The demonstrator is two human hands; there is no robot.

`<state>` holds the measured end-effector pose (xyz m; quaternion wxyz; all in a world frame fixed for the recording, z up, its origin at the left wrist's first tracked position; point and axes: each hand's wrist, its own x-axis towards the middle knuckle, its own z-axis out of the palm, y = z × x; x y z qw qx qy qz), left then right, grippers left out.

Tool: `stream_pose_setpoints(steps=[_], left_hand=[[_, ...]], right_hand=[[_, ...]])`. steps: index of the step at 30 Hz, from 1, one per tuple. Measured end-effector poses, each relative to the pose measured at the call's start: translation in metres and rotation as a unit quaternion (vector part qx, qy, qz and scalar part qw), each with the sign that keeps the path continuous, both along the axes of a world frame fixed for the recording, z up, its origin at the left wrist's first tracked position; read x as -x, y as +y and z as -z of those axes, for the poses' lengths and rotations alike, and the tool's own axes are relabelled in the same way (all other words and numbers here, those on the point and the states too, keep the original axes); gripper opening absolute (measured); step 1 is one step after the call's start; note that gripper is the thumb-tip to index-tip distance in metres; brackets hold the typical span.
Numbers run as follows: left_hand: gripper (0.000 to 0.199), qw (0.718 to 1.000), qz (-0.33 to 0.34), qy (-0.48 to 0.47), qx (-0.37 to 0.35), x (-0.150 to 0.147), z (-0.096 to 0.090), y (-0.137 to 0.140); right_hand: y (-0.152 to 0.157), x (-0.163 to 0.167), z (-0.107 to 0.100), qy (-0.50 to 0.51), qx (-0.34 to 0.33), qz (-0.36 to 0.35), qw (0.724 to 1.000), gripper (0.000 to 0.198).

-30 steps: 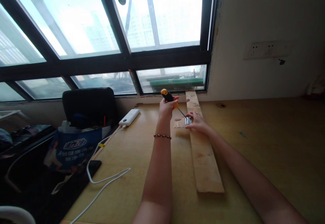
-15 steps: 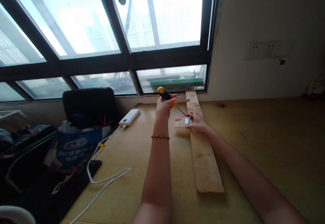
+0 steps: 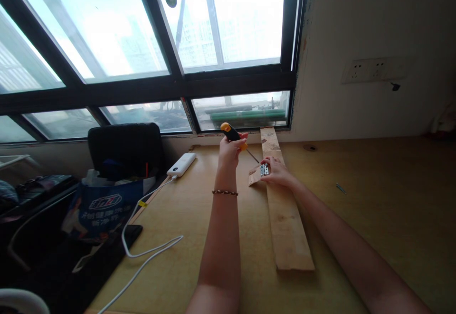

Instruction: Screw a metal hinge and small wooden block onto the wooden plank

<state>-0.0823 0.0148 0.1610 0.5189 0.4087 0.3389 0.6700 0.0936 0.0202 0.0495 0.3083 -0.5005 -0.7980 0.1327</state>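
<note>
My left hand [image 3: 229,151] is closed round the black-and-yellow handle of a screwdriver [image 3: 232,133]. The shaft slants down to the right, its tip at the upper left edge of a silver hinge [image 3: 264,169]; whether it sits in a screw is too small to tell. Thumb and fingers of my right hand [image 3: 280,172] grip the hinge at its right side. Under the hinge, a short wood piece [image 3: 254,176] sticks out leftward, tilted. Both lie over a long wooden plank [image 3: 288,223] running away from me across the table; my right hand covers part of it.
On the tabletop [image 3: 199,209], a white power bank [image 3: 182,164] trails a white cable [image 3: 153,251] at the left. Small screws [image 3: 340,188] lie to the right. A black chair [image 3: 124,147] and blue bag [image 3: 103,209] stand beyond the left edge. The window [image 3: 231,19] is behind.
The short wood piece and hinge have turned, the wood's left end swinging toward me and slightly right. My right hand moved a little with them; the screwdriver barely shifted.
</note>
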Motion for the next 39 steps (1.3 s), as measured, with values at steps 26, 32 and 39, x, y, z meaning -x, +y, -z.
stream_pose_setpoints(steps=[26, 32, 39], left_hand=[[0.027, 1.000, 0.023, -0.005, -0.019, -0.013, 0.001, 0.000], [0.027, 0.999, 0.042, 0.003, -0.022, -0.022, 0.003, 0.001], [0.027, 0.999, 0.047, 0.007, -0.025, -0.024, 0.006, 0.001]], right_hand=[[0.008, -0.016, 0.003, 0.142, 0.014, -0.007, 0.990, 0.066], [0.005, -0.015, -0.002, 0.140, 0.029, -0.013, 0.990, 0.068], [0.006, -0.015, -0.001, 0.138, 0.028, -0.017, 0.990, 0.067]])
